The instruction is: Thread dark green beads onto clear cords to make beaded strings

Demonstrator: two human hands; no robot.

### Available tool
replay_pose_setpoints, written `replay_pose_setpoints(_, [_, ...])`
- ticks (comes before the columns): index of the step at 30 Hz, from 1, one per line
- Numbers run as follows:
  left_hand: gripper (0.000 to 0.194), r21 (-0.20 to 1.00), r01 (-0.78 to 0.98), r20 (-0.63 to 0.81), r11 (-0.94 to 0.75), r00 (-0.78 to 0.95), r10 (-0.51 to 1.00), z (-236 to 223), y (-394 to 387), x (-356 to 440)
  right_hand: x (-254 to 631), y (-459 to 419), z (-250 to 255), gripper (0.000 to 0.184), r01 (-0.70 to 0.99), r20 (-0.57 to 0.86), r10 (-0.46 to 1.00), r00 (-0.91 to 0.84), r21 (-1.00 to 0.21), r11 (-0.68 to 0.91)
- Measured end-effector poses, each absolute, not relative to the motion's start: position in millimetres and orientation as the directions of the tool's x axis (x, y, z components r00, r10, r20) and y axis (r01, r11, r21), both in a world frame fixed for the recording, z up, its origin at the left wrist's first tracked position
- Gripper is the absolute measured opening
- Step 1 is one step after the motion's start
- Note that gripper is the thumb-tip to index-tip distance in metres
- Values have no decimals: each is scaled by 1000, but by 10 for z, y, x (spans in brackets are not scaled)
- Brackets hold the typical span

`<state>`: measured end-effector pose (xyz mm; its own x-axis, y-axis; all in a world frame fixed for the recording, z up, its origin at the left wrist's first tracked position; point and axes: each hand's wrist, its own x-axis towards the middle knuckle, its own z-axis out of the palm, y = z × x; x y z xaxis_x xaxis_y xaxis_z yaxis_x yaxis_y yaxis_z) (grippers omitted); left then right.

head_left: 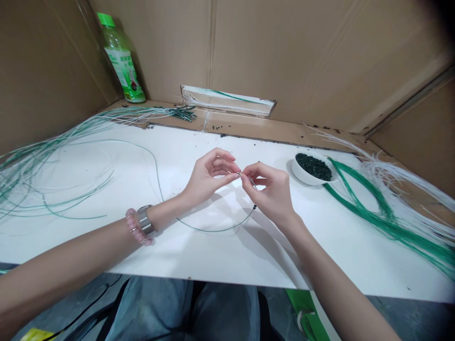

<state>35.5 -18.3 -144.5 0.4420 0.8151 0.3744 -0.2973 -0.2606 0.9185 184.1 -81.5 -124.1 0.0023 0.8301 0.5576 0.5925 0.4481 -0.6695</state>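
Note:
Over the white tabletop, my left hand [209, 174] and my right hand [273, 188] meet fingertip to fingertip. Each pinches thumb against index finger at a thin green cord [213, 230]. A tiny pale bit shows between the fingertips, too small to make out. From my right hand the cord loops down and left, passes under my left forearm and curves up behind it. A few small dark beads [254, 207] sit on the cord just below my right hand. My left hand's other fingers are loosely curled.
A white bowl [302, 178] of dark green beads [313, 166] stands right of my hands. Green cords [373, 219] and white cords [401, 177] lie beyond it. More strands [71, 135] spread at left. A green-capped bottle [122, 66] stands against the cardboard wall [284, 52].

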Motion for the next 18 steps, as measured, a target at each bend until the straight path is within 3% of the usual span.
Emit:
replay_pose_setpoints(4, [29,924,-294,352,-243,415,839,-1442,-175,355,1842,-811,-1237,6,550,509,860,36,-729,408])
replay_pose_setpoints(8, [12,945,-207,319,-252,421,849,-1421,-177,359,1846,-809,-1234,7,517,491,870,45,-757,401])
replay_pose_setpoints(18, [10,950,-238,296,-202,477,828,-1438,-185,367,1855,-801,-1212,7,555,553,824,122,-727,405])
